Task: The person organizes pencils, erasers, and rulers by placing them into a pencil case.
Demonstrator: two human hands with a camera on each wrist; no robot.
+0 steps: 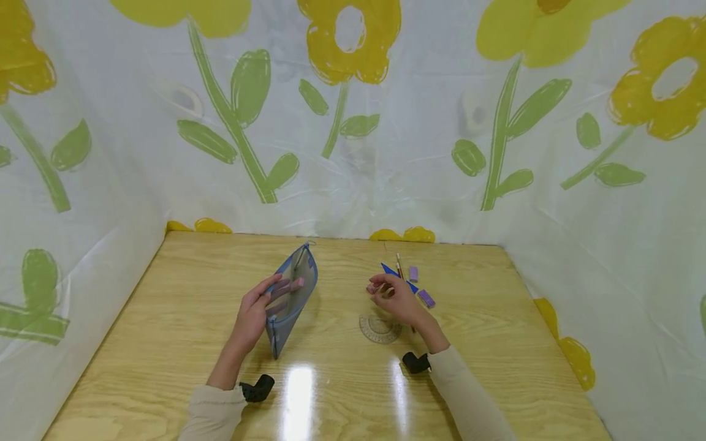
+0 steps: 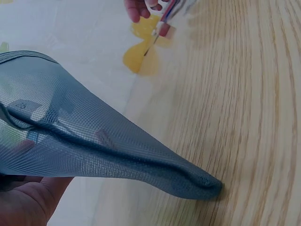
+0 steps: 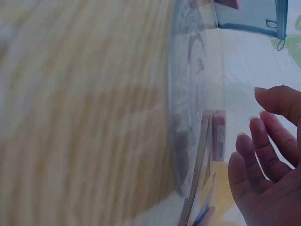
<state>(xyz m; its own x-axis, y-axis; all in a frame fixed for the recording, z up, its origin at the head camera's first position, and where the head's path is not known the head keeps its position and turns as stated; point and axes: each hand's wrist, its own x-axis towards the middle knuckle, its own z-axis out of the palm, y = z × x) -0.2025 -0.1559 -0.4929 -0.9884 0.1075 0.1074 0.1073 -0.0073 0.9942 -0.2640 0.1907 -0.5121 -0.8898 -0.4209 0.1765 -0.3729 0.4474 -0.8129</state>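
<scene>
My left hand (image 1: pixel 249 317) grips a blue mesh zip pouch (image 1: pixel 279 337) by its left side, its mouth spread apart. Pinkish blocks (image 1: pixel 298 283) show inside it. In the left wrist view the pouch (image 2: pixel 103 127) tapers to a corner at the table. My right hand (image 1: pixel 407 306) hovers over the stationery, fingers spread and thumb apart, with nothing between them in the right wrist view. Just beyond its fingertips lies a small pink eraser (image 1: pixel 371 288). A clear protractor (image 1: pixel 380 331) lies on the near side of that hand.
Behind and right of the right hand lie a blue flat piece (image 1: pixel 389 268), a pencil (image 1: pixel 399 262) and purple erasers (image 1: pixel 426 298). The wooden table (image 1: pixel 193 294) meets flowered cloth walls (image 1: pixel 386 184) at the back and sides. Light glares off its front.
</scene>
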